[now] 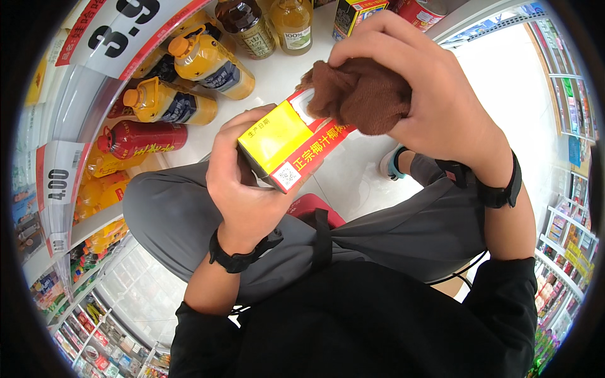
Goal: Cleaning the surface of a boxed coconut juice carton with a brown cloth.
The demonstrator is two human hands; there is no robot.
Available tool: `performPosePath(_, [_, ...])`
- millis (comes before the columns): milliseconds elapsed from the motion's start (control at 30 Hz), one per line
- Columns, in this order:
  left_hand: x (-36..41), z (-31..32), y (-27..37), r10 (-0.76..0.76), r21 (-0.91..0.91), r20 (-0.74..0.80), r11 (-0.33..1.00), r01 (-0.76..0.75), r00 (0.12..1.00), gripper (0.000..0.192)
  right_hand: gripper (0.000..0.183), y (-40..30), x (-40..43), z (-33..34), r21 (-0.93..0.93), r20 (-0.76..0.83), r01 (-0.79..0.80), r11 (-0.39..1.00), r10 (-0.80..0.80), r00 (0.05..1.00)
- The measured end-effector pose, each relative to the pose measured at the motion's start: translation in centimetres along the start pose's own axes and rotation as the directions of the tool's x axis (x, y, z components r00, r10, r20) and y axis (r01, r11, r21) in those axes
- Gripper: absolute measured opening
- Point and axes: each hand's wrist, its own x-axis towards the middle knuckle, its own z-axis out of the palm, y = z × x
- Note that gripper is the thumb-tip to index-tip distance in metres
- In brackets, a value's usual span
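Note:
A red and yellow drink carton (276, 137) lies tilted in my left hand (241, 179), whose fingers and thumb grip it near one end. Printed characters and a square code show on its faces. My right hand (425, 90) is closed around a bunched brown cloth (366, 94). The cloth touches the far end of the carton and hides part of it. Both hands are above my lap, in front of a white shelf (283, 71).
Yellow drink bottles (215, 66) and a red bottle (146, 138) line the left shelf behind price tags (59, 182). Farther back stand a dark bottle (246, 30), a pale juice bottle (294, 28), another carton (354, 16) and a red can (420, 12). Stocked racks (567, 227) rise at right.

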Motion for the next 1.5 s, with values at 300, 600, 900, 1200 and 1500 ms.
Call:
performPosePath(300, [0.3, -0.3, -0.4, 0.117, -0.027, -0.053, 0.993, -0.118, 0.992, 0.071, 0.041, 2.6, -0.5, 0.7, 0.184, -0.157, -0.168, 0.969, 0.197, 0.968])
performPosePath(600, [0.2, -0.2, -0.3, 0.084, -0.042, -0.035, 0.995, -0.086, 0.996, 0.071, 0.047, 2.4, -0.9, 1.5, 0.26, -0.124, -0.158, 0.953, 0.195, 0.973])
performPosePath(900, [0.2, -0.4, -0.1, 0.059, -0.049, -0.045, 0.997, -0.061, 0.997, 0.071, 0.038, 2.0, -0.8, 2.0, 0.367, -0.039, -0.304, 0.879, 0.342, 0.939])
performPosePath(1200, [0.2, -0.7, 0.8, -0.217, -0.28, -0.085, 0.942, 0.186, 0.972, 0.071, 0.038, -2.9, -0.4, 6.5, 0.972, 0.082, -0.189, 0.143, 0.548, 0.832])
performPosePath(1500, [0.2, -1.0, 1.0, -0.41, -0.494, -0.119, 0.814, 0.304, 0.904, 0.061, 0.042, -1.2, -1.8, 10.2, 0.734, 0.528, -0.676, 0.069, 0.569, 0.631])
